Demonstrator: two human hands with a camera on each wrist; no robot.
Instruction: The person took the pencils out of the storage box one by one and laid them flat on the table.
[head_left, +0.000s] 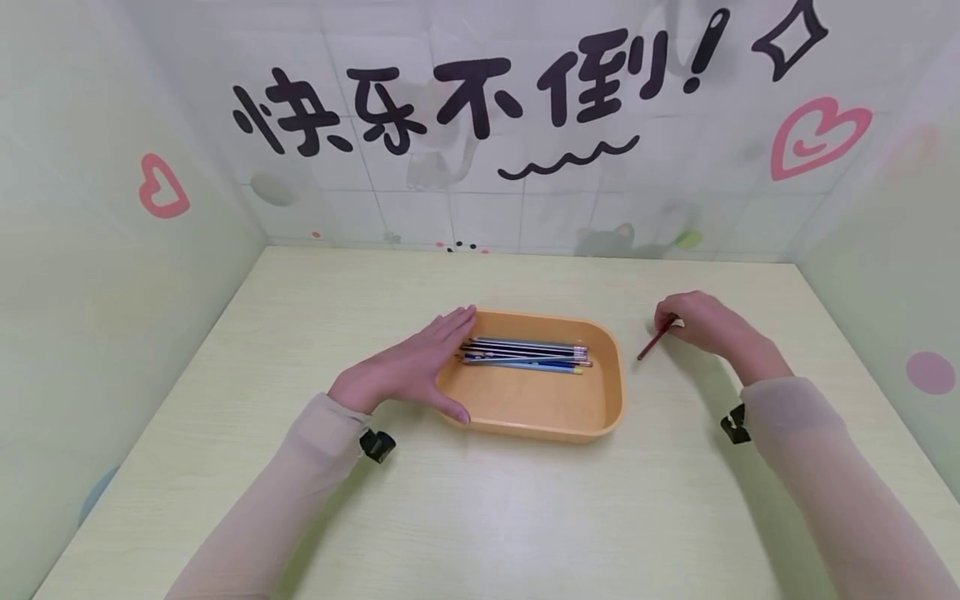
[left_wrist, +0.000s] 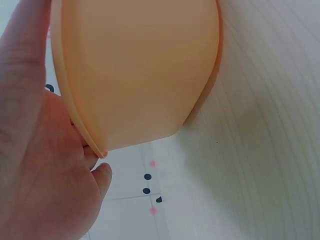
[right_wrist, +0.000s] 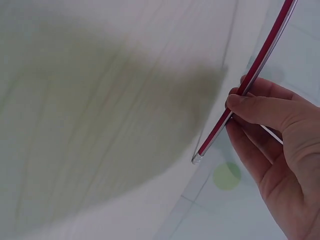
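An orange plastic tray (head_left: 525,408) sits at the middle of the table, with several blue, dark and striped pencils (head_left: 525,354) lying along its far side. My left hand (head_left: 416,367) rests on the tray's left end, its straight fingers at the far corner and thumb along the near rim. In the left wrist view the tray's outer wall (left_wrist: 140,75) fills the top, beside the palm. Right of the tray, my right hand (head_left: 701,321) pinches a slim red pencil (right_wrist: 265,55) with silvery edges between thumb and fingers. A pale sliver shows between the lower fingers; its nature is unclear.
The pale wood-grain table (head_left: 525,508) is bounded by a printed back wall (head_left: 465,217) and side panels. Black wrist mounts (head_left: 377,446) show under both sleeves. The tray's raised rim surrounds the pencils.
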